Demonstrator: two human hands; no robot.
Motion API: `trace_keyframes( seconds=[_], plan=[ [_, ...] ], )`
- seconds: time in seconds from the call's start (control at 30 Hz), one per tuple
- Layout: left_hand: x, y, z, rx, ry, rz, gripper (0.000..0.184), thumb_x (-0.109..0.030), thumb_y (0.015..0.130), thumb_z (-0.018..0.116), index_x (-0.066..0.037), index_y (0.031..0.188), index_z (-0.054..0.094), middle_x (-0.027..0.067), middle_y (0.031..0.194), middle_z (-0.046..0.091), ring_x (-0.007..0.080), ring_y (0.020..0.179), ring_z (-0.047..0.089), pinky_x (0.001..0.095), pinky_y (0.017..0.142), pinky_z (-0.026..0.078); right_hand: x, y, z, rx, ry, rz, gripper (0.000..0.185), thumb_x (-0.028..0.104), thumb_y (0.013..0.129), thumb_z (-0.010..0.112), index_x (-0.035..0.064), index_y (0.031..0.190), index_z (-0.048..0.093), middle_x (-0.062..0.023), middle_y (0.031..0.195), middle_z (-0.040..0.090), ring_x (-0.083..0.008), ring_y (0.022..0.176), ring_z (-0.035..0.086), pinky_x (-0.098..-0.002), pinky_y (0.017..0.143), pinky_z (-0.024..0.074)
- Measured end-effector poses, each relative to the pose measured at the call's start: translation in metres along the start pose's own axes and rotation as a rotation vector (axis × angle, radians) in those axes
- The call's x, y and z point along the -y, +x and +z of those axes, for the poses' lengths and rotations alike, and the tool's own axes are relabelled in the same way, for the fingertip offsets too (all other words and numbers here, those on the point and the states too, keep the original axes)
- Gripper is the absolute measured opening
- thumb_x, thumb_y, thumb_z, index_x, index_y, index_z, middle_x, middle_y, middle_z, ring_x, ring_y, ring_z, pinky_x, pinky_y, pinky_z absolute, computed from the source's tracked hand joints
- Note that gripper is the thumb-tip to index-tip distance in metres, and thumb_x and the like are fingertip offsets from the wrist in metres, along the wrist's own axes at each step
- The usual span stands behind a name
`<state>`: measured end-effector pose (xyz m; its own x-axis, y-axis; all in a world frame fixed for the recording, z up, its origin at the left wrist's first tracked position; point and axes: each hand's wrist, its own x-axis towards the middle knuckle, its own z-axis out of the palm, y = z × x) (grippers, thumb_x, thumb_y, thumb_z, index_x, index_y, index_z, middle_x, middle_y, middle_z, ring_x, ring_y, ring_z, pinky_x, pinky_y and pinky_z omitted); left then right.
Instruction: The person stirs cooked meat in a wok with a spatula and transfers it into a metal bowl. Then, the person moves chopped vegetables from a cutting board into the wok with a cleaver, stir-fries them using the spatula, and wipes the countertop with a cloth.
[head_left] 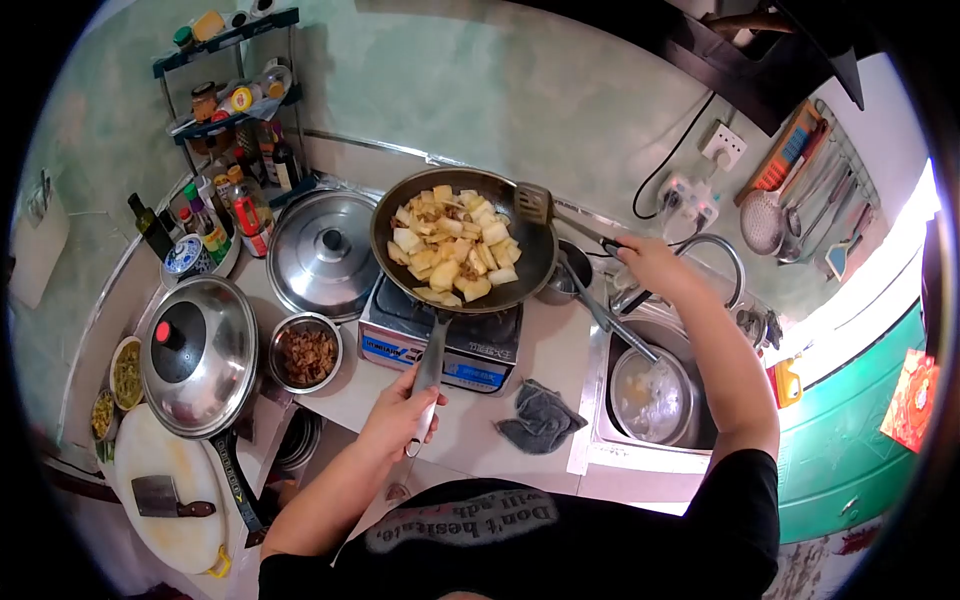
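My left hand [397,412] is closed round the handle of a dark frying pan [541,262], which sits over the portable gas stove [440,345]. Pale chunks that look like potato [447,250], some browned, are spread in the pan. In my right hand [650,265] is the handle of a slotted turner [534,203]. Its dark blade is at the pan's right rim, beside the chunks; whether it touches the rim I cannot tell. A large steel lid [300,262] lies left of the pan.
Left stand a steel bowl [337,372] of browned meat pieces, a lidded wok [195,385] and a round cutting board [140,450] bearing a cleaver [165,497]. A grey cloth [540,417] lies before the stove. On the right, a sink [603,425] holds a metal basin [655,395].
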<state>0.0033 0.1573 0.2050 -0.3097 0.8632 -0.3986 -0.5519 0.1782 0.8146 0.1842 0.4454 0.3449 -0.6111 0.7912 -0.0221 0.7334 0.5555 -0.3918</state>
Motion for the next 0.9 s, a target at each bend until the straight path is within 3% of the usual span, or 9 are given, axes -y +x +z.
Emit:
trace_keyframes(
  seconds=[0.1, 0.17, 0.27, 0.4, 0.47, 0.53, 0.63, 0.73, 0.9],
  plan=[
    [0.002, 0.001, -0.002, 0.006, -0.014, -0.003, 0.043, -0.012, 0.083, 0.048, -0.012, 0.124, 0.036, 0.0080, 0.080, 0.051, 0.0119, 0.048, 0.048, 0.0242, 0.037, 0.038, -0.032, 0.044, 0.042, 0.132, 0.002, -0.005, 0.030, 0.025, 0.081, 0.046, 0.0076, 0.102, 0.057, -0.0129, 0.079, 0.061, -0.0252, 0.065, 0.056, -0.0324, 0.060, 0.0434],
    [0.004, 0.002, -0.003, 0.017, -0.029, 0.001, 0.043, -0.012, 0.083, 0.048, -0.012, 0.124, 0.036, 0.0077, 0.081, 0.051, 0.0119, 0.048, 0.048, 0.0242, 0.037, 0.038, -0.027, 0.053, 0.069, 0.394, 0.541, 0.382, 0.025, 0.030, 0.083, 0.044, 0.0127, 0.094, 0.057, -0.0026, 0.064, 0.053, -0.0127, 0.051, 0.044, -0.0264, 0.046, 0.0351],
    [0.004, 0.003, -0.003, 0.012, -0.024, -0.005, 0.043, -0.012, 0.083, 0.048, -0.013, 0.124, 0.036, 0.0071, 0.081, 0.051, 0.0118, 0.049, 0.048, 0.0241, 0.037, 0.038, -0.010, 0.045, 0.093, 0.431, 0.749, 0.371, 0.020, 0.033, 0.084, 0.043, 0.0175, 0.087, 0.054, 0.0035, 0.058, 0.045, -0.0055, 0.047, 0.032, -0.0198, 0.042, 0.0247],
    [0.003, 0.002, -0.001, 0.009, -0.022, -0.023, 0.043, -0.012, 0.083, 0.048, -0.014, 0.124, 0.036, 0.0065, 0.081, 0.052, 0.0118, 0.050, 0.049, 0.0243, 0.039, 0.039, 0.015, 0.011, 0.088, 0.320, 0.677, 0.215, 0.031, 0.026, 0.083, 0.046, 0.0126, 0.111, 0.053, 0.0026, 0.058, 0.044, -0.0057, 0.049, 0.037, -0.0206, 0.042, 0.0311],
    [0.004, 0.003, -0.001, 0.014, -0.021, -0.033, 0.043, -0.012, 0.083, 0.048, -0.014, 0.124, 0.036, 0.0064, 0.081, 0.052, 0.0118, 0.051, 0.049, 0.0244, 0.039, 0.039, 0.007, 0.005, 0.087, 0.349, 0.610, 0.183, 0.038, 0.023, 0.083, 0.047, 0.0080, 0.118, 0.047, -0.0059, 0.068, 0.055, -0.0142, 0.057, 0.051, -0.0264, 0.050, 0.0412],
    [0.005, 0.004, -0.002, 0.010, -0.007, -0.012, 0.043, -0.012, 0.082, 0.048, -0.014, 0.124, 0.036, 0.0059, 0.080, 0.052, 0.0117, 0.050, 0.049, 0.0244, 0.040, 0.040, 0.006, -0.011, 0.087, 0.173, 0.180, -0.175, 0.038, 0.023, 0.083, 0.047, 0.0040, 0.117, 0.046, -0.0166, 0.091, 0.059, -0.0270, 0.077, 0.058, -0.0324, 0.067, 0.0451],
    [0.005, 0.004, -0.002, 0.010, 0.004, -0.022, 0.043, -0.012, 0.082, 0.048, -0.014, 0.124, 0.036, 0.0056, 0.080, 0.052, 0.0114, 0.050, 0.048, 0.0241, 0.040, 0.040, 0.001, -0.034, 0.090, 0.006, 0.061, -0.422, 0.038, 0.019, 0.084, 0.047, 0.0053, 0.120, 0.043, -0.0174, 0.095, 0.059, -0.0252, 0.079, 0.059, -0.0293, 0.072, 0.0445],
    [-0.001, -0.001, 0.003, -0.006, 0.016, -0.027, 0.037, -0.011, 0.084, 0.045, -0.010, 0.121, 0.037, 0.0057, 0.081, 0.052, 0.0095, 0.050, 0.048, 0.0215, 0.040, 0.039, 0.026, -0.060, 0.074, 0.110, 0.015, -0.249, 0.039, 0.018, 0.083, 0.047, 0.0039, 0.119, 0.043, -0.0202, 0.109, 0.052, -0.0330, 0.096, 0.053, -0.0327, 0.083, 0.0407],
    [0.002, 0.002, 0.001, -0.002, 0.018, -0.026, 0.038, -0.011, 0.084, 0.046, -0.010, 0.121, 0.037, 0.0051, 0.080, 0.053, 0.0092, 0.049, 0.048, 0.0214, 0.039, 0.039, 0.027, -0.067, 0.088, 0.050, -0.008, -0.434, 0.039, 0.022, 0.083, 0.045, 0.0103, 0.120, 0.042, -0.0240, 0.092, 0.055, -0.0384, 0.083, 0.054, -0.0414, 0.075, 0.0430]
  ],
)
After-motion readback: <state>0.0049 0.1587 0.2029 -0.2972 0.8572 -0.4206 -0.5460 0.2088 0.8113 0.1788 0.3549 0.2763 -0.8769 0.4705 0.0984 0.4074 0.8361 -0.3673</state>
